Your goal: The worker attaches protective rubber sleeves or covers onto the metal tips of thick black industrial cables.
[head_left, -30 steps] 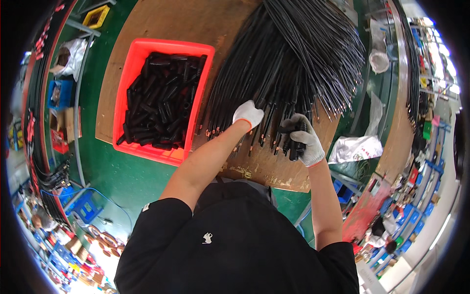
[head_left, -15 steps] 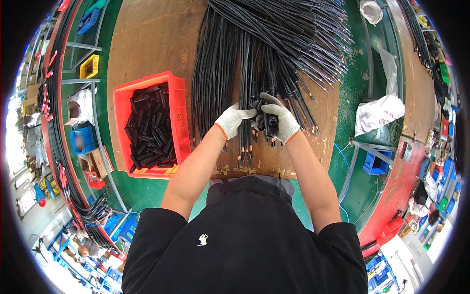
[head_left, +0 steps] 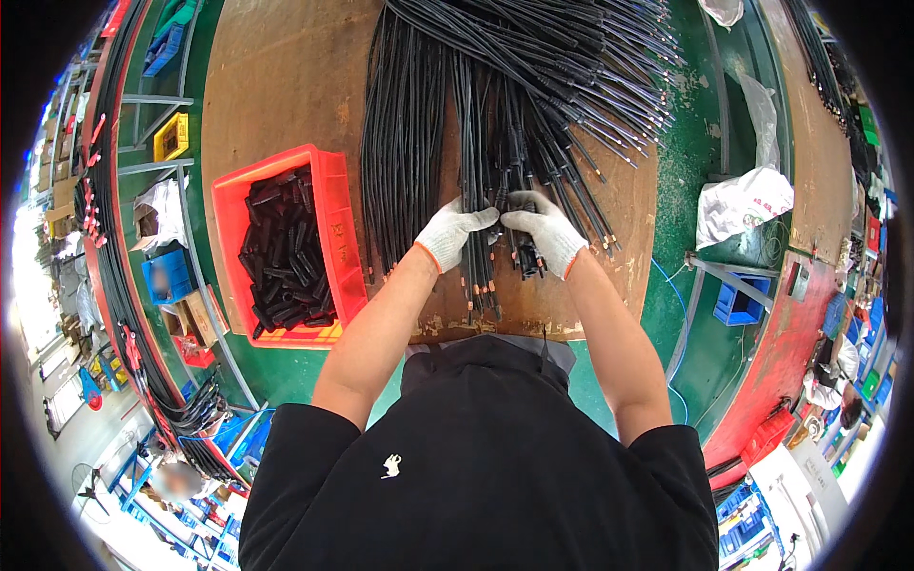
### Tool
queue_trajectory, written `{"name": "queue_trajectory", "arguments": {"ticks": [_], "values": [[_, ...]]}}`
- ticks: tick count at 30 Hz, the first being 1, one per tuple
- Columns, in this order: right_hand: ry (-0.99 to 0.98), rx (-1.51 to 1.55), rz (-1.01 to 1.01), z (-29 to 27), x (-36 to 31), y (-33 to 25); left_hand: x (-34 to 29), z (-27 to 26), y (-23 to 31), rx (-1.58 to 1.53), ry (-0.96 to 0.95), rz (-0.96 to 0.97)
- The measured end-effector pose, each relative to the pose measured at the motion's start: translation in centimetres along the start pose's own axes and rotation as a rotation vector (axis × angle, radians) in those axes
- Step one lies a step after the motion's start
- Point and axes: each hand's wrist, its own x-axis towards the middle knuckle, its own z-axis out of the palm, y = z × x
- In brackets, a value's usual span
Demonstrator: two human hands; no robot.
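Note:
Both my hands wear white gloves with orange cuffs and meet over a bundle of black cables (head_left: 409,162) on the brown tabletop. My left hand (head_left: 455,235) is closed around several cables, thumb toward the right; their copper-coloured ends hang out below it. Close beside it, my right hand (head_left: 547,233) is closed, fingertips bent toward the left thumb. Thick black sleeves (head_left: 526,260) show under its palm, partly hidden by the glove. To the left, a red bin (head_left: 345,238) holds many loose black sleeves (head_left: 286,252).
The wooden table (head_left: 276,67) has its near edge at my waist. More cables with pale metal tips (head_left: 628,114) fan out at the far right. Metal-framed racks stand on both sides, with a white sack (head_left: 743,205) and a blue bin (head_left: 741,298) at right.
My right hand has turned palm-down and its fingers have come down toward the left thumb. The round sleeve end seen in its palm before is now covered. My left hand keeps its grip.

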Motion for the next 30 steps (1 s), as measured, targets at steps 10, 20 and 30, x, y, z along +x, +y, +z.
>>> {"name": "queue_trajectory", "arguments": {"ticks": [10, 20, 30], "values": [[-0.287, -0.008, 0.232, 0.0, 1.1, -0.5, 0.0, -0.9, 0.3, 0.013, -0.043, -0.011], [-0.036, -0.060, -0.004, 1.0, 0.7, 3.2, 0.9, -1.2, -0.5, -0.071, 0.053, -0.148], [-0.260, -0.045, 0.169, -4.7, -4.0, 3.7, 0.5, -0.9, 0.7, 0.012, -0.015, -0.210]]}}
